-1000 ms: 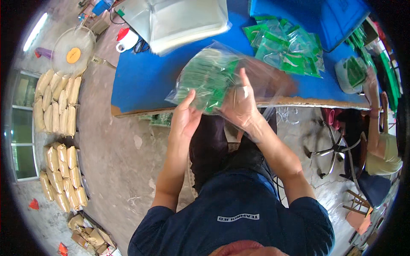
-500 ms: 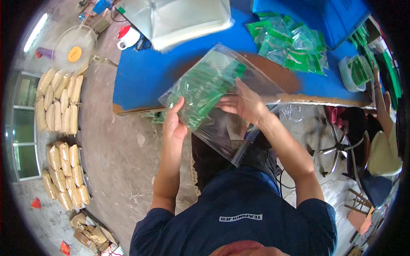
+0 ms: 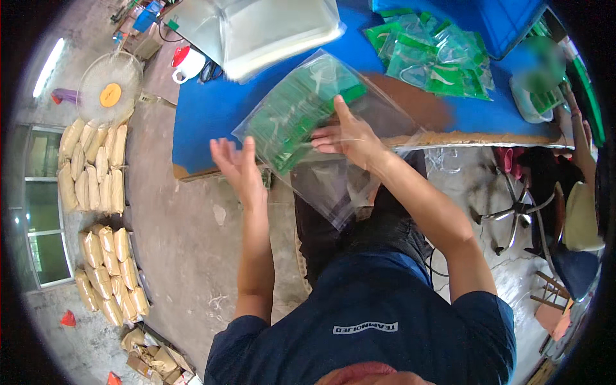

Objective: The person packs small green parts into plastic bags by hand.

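Observation:
A large clear plastic bag [image 3: 301, 112] stuffed with green packets lies across the front edge of the blue table [image 3: 212, 109]; its empty open end hangs down toward my lap. My right hand [image 3: 350, 135] presses flat on the bag near its middle, fingers stretched over the plastic. My left hand [image 3: 237, 163] hovers off the bag's left edge with fingers spread, holding nothing.
A stack of clear bags [image 3: 269, 25] and a pile of green packets [image 3: 436, 51] lie farther back on the table. A red-and-white mug [image 3: 187, 63] stands at the table's left corner. Tan sacks [image 3: 90, 167] and a fan [image 3: 109, 86] sit on the floor at left. Another person's arm [image 3: 577, 135] is at right.
My left hand has let go of the bag and pulled back to the left, open. The bag has dropped flatter onto the table under my right hand.

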`<state>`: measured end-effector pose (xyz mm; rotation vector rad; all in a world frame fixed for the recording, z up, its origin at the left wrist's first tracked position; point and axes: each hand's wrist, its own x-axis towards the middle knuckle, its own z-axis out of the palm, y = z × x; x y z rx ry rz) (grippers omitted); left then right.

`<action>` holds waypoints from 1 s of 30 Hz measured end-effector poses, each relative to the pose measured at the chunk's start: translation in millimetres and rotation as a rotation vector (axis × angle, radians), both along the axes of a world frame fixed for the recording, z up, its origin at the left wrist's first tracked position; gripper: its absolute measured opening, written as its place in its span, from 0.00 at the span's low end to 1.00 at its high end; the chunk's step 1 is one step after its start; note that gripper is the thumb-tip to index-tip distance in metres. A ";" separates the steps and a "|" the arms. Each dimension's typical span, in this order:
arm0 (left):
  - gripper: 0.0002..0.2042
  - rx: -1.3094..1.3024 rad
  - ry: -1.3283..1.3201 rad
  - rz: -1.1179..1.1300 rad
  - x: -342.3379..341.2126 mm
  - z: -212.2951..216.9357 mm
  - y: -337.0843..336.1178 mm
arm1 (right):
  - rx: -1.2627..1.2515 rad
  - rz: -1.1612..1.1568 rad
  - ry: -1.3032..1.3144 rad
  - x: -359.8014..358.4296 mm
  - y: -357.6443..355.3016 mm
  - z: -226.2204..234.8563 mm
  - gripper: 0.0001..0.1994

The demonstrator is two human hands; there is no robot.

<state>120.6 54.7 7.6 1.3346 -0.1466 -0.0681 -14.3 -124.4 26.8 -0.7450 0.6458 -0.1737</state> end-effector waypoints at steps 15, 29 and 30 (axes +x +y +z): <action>0.27 1.314 -1.242 -0.792 19.8 11.7 -118.2 | -0.087 0.307 -0.190 -128.7 36.0 -24.4 0.19; 0.29 1.219 -1.308 -0.676 -4.6 9.9 -108.4 | -0.973 -1.075 0.692 -437.4 -424.3 14.4 0.56; 0.29 1.247 -1.277 -0.698 2.7 13.3 -97.8 | -0.961 -1.013 0.745 -417.8 -425.5 6.2 0.46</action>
